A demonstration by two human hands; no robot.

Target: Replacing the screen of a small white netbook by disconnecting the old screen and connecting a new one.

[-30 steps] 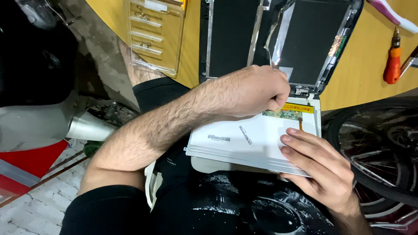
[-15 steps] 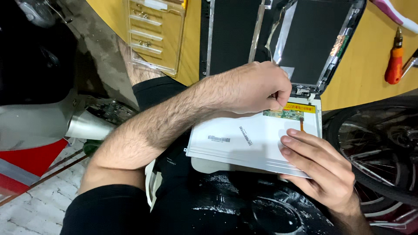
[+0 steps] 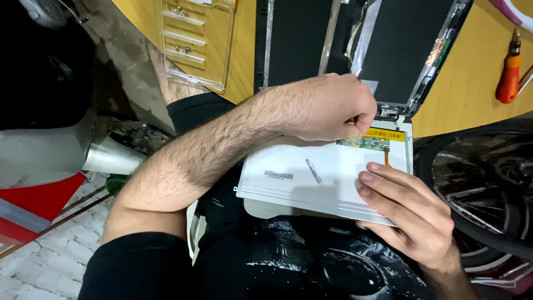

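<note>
Far left on the yellow desk (image 3: 472,83): a clear plastic tray (image 3: 194,44) with small parts. Next to it, a dark laptop lid shell (image 3: 300,44), opened and stripped. Below, resting across the lap against the desk edge, a flat display panel (image 3: 311,172), white back up, with barcode stickers, a yellow label and a green circuit strip (image 3: 363,143) along its top edge.

Left hand (image 3: 333,108) curled over that strip, fingers pinched tight on something too small to make out. Apparently working the connector loose; calls for a light, straight pull, no twisting.

Right hand (image 3: 411,216) flat on the panel's corner, fingers together and straight, steadying. Further right, an orange screwdriver (image 3: 508,78) lying untouched.
</note>
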